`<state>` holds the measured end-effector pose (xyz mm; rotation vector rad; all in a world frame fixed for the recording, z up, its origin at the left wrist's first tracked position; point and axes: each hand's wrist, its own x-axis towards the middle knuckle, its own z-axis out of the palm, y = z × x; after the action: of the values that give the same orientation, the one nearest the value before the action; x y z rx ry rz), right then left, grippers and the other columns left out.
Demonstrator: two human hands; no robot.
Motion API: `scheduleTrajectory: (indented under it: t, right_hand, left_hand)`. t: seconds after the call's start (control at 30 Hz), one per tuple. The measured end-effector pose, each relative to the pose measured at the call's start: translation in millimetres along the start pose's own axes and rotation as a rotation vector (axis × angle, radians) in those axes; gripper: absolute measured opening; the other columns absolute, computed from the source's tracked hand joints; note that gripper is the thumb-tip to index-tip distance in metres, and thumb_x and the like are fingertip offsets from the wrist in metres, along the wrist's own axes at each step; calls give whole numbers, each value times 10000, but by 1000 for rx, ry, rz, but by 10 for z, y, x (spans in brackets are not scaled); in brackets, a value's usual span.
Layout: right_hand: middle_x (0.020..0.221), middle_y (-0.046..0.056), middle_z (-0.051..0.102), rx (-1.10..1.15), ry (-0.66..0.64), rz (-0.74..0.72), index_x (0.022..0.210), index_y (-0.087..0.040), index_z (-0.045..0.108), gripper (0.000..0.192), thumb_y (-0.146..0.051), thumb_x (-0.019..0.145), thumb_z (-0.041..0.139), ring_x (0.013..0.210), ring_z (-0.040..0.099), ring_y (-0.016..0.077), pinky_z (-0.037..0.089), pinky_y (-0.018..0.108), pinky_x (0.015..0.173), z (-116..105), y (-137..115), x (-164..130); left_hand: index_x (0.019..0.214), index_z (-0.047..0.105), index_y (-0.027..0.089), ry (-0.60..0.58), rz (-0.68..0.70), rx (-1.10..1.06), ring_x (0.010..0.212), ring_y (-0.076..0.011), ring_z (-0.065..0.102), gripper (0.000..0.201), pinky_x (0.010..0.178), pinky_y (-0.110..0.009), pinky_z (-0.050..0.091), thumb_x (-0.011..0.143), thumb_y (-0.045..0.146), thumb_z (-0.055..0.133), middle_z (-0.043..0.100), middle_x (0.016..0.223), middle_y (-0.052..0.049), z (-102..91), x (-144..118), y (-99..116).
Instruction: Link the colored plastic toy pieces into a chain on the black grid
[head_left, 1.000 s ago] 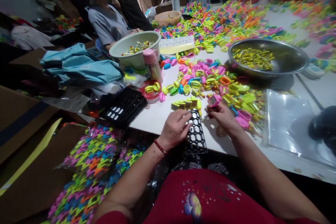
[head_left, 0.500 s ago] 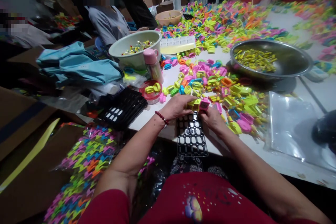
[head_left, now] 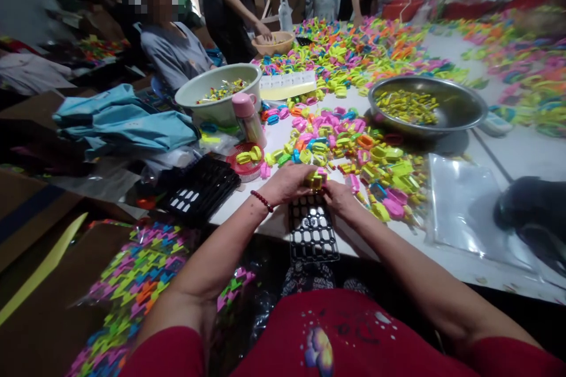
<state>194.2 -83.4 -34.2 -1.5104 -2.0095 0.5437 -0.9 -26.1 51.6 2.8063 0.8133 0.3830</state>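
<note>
Spreading over the white table [head_left: 274, 200], the colourful plastic pieces [head_left: 354, 135] are lying within easy reach, with a steel bowl [head_left: 460, 107] at two o'clock from the hands. The black grid tray [head_left: 312, 235] is sitting at six o'clock, probably so pieces go straight into its cells. The left hand [head_left: 285, 182] and right hand [head_left: 339, 197] are pinching together a small yellow piece [head_left: 315, 179], blocky and bright, just above the tray's far edge.

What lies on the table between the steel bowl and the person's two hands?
In the head view, a heap of small coloured plastic pieces covers the table between the steel bowl, left hand and right hand.
</note>
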Motion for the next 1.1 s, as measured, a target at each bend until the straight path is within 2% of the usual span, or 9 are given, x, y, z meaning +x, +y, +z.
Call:
scheduleTrajectory:
  t: [0.2,0.3,0.4,0.53,0.63,0.77,0.83,0.93,1.1]
  right_hand:
    - [1067,165,635,-282,155,90,1167,-115,578,276,-198,911,515,971,597,261,458,329,808,-428,85,-386]
    - [950,184,647,-559,-20,216,993,-102,625,160,-115,885,508,881,617,281,435,323,705,-579,149,-531]
    - [901,181,656,-631,-143,263,927,-104,629,143,-52,847,523,790,630,262,408,308,641,-656,166,-506]
    - [894,144,659,-366,78,296,943,-135,615,126,-174,892,506,754,625,233,429,311,652,-715,84,-433]
    - [765,60,648,232,151,343,932,-176,597,210,-366,900,514,668,626,200,471,304,627,-602,-106,-452]
    - [770,29,648,819,38,372,915,-190,577,372,-523,770,658,681,642,193,517,308,641,-174,-425,-442]
    - [791,29,652,831,41,323,915,-189,593,376,-512,747,685,702,621,186,512,307,660,56,-520,-372]
    - [793,31,641,590,76,163,905,-184,638,264,-427,805,621,715,579,182,472,298,668,298,-562,-211]
    - [790,43,640,326,100,-25,809,-184,658,170,-326,824,566,729,575,183,437,281,679,445,-546,-11]
  left_hand:
    - [1293,503,167,356,-66,91,1261,-271,509,454,1033,-441,438,860,222,629,560,1336,-152,-32,-480,426]
    - [1163,588,191,320,-122,34,1101,-245,592,273,933,-417,506,891,220,584,645,1170,-107,169,-843,591]
    - [1139,605,195,212,-162,-29,1058,-240,612,252,906,-420,533,889,213,585,659,1138,-95,471,-1080,613]
    - [1193,593,198,257,-215,-126,1131,-224,591,286,989,-420,520,910,230,573,632,1213,-101,785,-1137,580]
    - [1142,619,182,355,-278,-179,1124,-216,588,242,991,-406,524,918,264,578,640,1183,-102,920,-1078,598]
    - [923,676,174,481,-313,-169,1035,-206,597,123,925,-382,542,907,269,600,665,1060,-91,1045,-1024,626]
    - [907,684,179,493,-307,-158,1010,-200,592,113,910,-374,542,907,251,597,667,1044,-82,1084,-1028,625]
    - [871,686,178,467,-307,-139,995,-196,585,131,905,-362,535,911,221,569,662,1032,-76,1112,-1051,617]
    - [779,677,173,443,-339,-117,967,-197,571,195,885,-340,529,912,225,546,644,947,-76,1130,-1069,618]
